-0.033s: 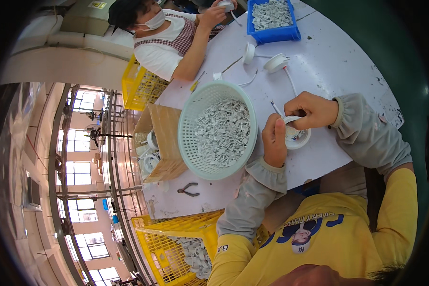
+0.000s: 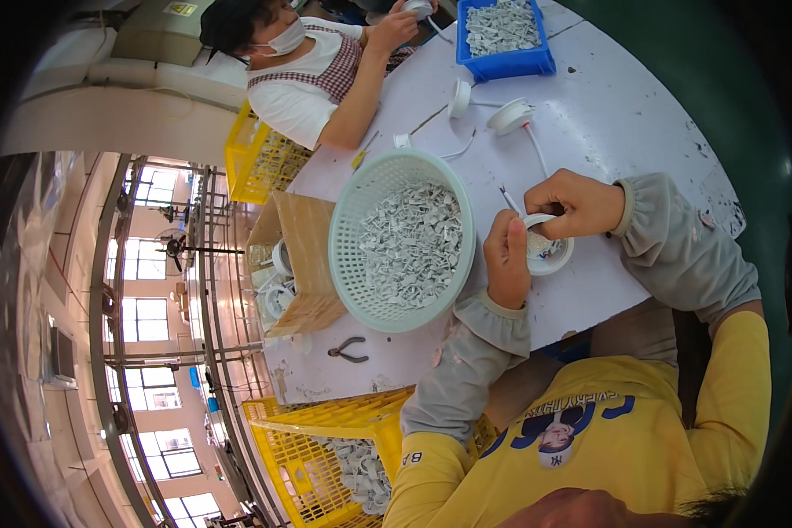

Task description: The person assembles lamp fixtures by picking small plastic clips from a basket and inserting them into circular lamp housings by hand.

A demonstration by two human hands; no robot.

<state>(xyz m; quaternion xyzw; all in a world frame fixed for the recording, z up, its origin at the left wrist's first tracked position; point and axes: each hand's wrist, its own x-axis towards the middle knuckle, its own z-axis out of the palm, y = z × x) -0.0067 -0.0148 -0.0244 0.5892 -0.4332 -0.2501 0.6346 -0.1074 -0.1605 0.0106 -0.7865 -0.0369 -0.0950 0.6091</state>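
At the near right of the table, my left hand (image 2: pixel 508 268) is closed on the left rim of a small white round housing (image 2: pixel 561 261), thumb up. My right hand (image 2: pixel 579 204) is pinched over the housing's far rim, fingertips reaching inside. What those fingertips hold is hidden. Small coloured bits, perhaps wire ends, show in the hollow, too small to tell. A white cable (image 2: pixel 511 201) with bared ends sticks out beyond my hands. Farther off, two similar white round housings lie on the table, one on its edge (image 2: pixel 459 99) and one tilted (image 2: pixel 509 116), each with a cable.
Left of my hands stands a pale green basket (image 2: pixel 343 255) of small white parts. Beyond are a blue bin (image 2: pixel 507 67), a cardboard box (image 2: pixel 312 264), pliers (image 2: pixel 349 350) and a screwdriver (image 2: pixel 359 158). Yellow crates (image 2: pixel 326 422) flank the table. A co-worker (image 2: pixel 326 79) handles a white round piece.
The co-worker's white round piece and its cable have shifted slightly. My own hands and the housing show no visible movement.
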